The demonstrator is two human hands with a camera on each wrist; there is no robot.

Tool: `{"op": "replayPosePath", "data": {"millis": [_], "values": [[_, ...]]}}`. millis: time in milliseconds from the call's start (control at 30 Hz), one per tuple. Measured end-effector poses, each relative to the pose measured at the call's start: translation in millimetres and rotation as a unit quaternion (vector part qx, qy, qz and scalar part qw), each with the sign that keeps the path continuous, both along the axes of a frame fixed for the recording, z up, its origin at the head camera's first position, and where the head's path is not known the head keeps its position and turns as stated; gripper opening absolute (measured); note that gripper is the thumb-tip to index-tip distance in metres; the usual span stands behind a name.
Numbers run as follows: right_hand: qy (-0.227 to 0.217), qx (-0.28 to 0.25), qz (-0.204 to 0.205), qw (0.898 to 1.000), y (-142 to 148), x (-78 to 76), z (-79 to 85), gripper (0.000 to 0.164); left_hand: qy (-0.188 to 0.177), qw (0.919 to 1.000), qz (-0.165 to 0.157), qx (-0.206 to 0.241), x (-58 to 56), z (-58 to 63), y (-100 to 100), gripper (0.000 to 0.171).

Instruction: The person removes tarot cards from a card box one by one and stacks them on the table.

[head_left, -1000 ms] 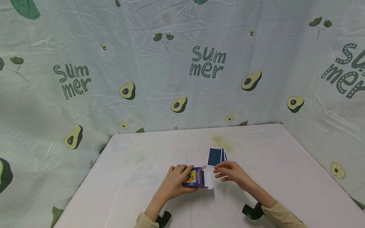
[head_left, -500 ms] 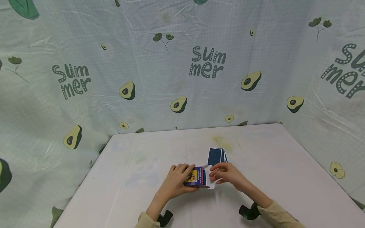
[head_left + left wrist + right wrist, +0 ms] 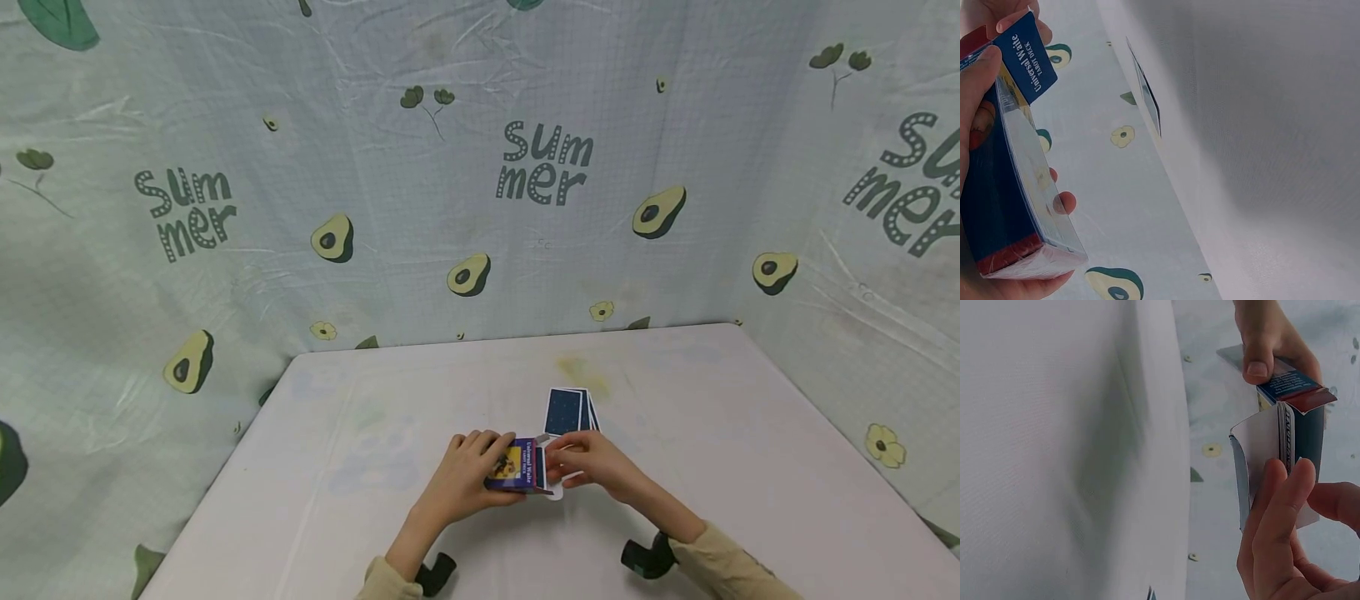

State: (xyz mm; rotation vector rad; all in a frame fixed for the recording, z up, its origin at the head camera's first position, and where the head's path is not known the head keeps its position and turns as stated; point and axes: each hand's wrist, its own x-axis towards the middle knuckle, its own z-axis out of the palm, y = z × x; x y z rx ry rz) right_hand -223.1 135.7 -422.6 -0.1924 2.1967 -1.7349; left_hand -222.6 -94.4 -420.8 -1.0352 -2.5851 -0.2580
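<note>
My left hand (image 3: 459, 473) grips a blue tarot deck box (image 3: 510, 465) from its closed end, thumb on one side and fingers on the other. The box's open end points right, with its flaps folded out; one printed flap (image 3: 1026, 57) shows in the left wrist view. Inside the opening, the edges of several cards (image 3: 1285, 434) are visible in the right wrist view. My right hand (image 3: 592, 463) is at this opening, its fingertips close to or touching the card edges; contact is hard to tell. Behind it, a fanned pile of dark blue-backed cards (image 3: 566, 410) lies on the table.
The white table (image 3: 405, 392) has faint stains and runs back to a pale curtain (image 3: 405, 183) printed with avocados and lettering. Black wrist devices (image 3: 647, 557) sit below both forearms, just above the table.
My right hand has moved left and slightly down, from beside the card pile to the box's open end. The left hand and box have shifted slightly right; the pile stays put.
</note>
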Motion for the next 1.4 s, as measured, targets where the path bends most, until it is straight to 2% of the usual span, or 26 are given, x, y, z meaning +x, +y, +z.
{"op": "replayPosePath", "data": {"millis": [400,767,1000,1400], "values": [[-0.014,0.026,-0.037,0.999,-9.4,0.9,-3.7,0.049,0.009,0.9999,-0.005,0.003,1.2,-0.4,1.4,0.077],[-0.020,0.031,-0.044,0.998,-11.9,1.5,-4.9,0.041,0.008,1.0000,-0.006,0.000,2.0,-1.0,1.8,0.077],[-0.027,0.027,-0.040,0.998,-10.5,1.8,-5.6,0.035,0.025,0.9996,-0.016,0.004,2.3,-2.0,1.5,0.077],[-0.028,0.017,-0.034,0.999,-6.5,4.3,-1.9,0.037,-0.006,0.9999,-0.009,0.002,2.2,-3.6,-1.5,0.076]]}}
